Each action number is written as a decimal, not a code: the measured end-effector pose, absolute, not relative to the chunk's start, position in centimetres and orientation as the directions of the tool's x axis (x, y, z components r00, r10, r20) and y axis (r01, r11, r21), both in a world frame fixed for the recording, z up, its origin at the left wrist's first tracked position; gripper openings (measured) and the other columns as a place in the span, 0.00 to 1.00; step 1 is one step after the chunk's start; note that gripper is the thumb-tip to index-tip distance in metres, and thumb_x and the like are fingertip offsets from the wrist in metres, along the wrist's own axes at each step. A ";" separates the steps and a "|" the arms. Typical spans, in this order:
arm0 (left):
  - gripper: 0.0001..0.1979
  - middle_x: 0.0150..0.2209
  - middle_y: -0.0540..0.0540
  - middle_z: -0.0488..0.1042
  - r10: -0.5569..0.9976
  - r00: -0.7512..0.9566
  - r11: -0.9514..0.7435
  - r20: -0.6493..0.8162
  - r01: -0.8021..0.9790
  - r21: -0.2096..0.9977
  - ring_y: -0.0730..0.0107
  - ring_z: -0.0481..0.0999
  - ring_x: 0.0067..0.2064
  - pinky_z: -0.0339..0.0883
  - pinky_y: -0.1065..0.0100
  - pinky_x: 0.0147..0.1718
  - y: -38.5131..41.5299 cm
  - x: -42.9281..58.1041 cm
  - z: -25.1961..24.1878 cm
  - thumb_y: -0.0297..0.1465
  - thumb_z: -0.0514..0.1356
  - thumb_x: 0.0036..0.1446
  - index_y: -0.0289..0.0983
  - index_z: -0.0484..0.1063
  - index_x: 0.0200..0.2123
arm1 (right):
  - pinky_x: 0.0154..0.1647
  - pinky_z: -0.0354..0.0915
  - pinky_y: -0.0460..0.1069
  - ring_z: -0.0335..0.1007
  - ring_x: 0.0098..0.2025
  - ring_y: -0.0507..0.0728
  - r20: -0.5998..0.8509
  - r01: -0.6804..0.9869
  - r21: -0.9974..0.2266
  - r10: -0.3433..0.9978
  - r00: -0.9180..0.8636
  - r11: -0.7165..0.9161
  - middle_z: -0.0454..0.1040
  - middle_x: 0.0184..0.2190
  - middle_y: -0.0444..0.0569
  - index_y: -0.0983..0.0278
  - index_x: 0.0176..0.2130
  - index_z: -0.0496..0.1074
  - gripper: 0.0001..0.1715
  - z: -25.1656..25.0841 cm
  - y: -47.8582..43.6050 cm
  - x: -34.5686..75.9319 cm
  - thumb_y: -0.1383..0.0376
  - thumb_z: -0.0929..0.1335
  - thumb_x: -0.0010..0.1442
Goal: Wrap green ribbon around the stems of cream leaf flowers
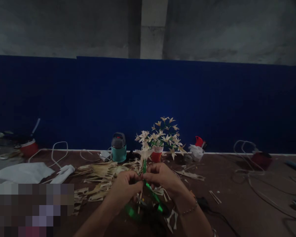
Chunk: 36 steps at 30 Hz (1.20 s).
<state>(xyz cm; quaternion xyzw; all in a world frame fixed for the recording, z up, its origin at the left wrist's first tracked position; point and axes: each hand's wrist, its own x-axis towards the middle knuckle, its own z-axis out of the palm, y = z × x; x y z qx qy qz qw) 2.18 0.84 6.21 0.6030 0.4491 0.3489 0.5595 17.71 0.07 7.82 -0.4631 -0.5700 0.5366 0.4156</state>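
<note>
My left hand (127,186) is closed, thumb and finger pinching the lower stem of a cream artificial flower (144,154). My right hand (162,177) meets it at the same spot, its fingertips closed on the green-wrapped stem (144,166). The flower stands upright above both hands. From beneath my right fingers a strip of green tape (154,194) trails down to the right. Whether the right fingers also grip this tape is hidden. Dried cream husk-like pieces (101,174) lie spread beside my left hand.
Behind my hands, a red cup (157,154) holds several cream flowers (165,135). A teal lidded container (118,149) stands to its left, a white plastic bag (196,152) to its right. Cables (259,194) run over the brown table (227,217). A blue partition (88,98) rises behind.
</note>
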 end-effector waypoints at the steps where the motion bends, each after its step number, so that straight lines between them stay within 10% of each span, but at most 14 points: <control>1: 0.06 0.13 0.56 0.62 0.925 0.366 0.067 -0.106 0.117 0.991 0.82 0.58 0.13 0.49 0.78 0.13 0.9 2.2 6.1 0.30 0.57 0.40 0.34 0.63 0.17 | 0.16 0.50 0.42 0.55 0.15 0.45 -0.014 0.095 -0.995 0.975 -0.224 0.008 0.63 0.11 0.39 0.68 0.17 0.67 0.18 7.9 0.1 17.7 0.57 0.72 0.42; 36: 0.09 0.14 0.51 0.68 0.759 0.632 0.313 -0.155 -0.145 0.939 0.83 0.60 0.11 0.49 0.79 0.10 0.1 1.7 6.5 0.30 0.63 0.36 0.33 0.65 0.18 | 0.14 0.53 0.39 0.60 0.14 0.44 0.035 -0.286 -0.953 0.897 -0.441 -0.103 0.69 0.15 0.43 0.72 0.21 0.73 0.14 7.4 -0.6 17.8 0.61 0.73 0.43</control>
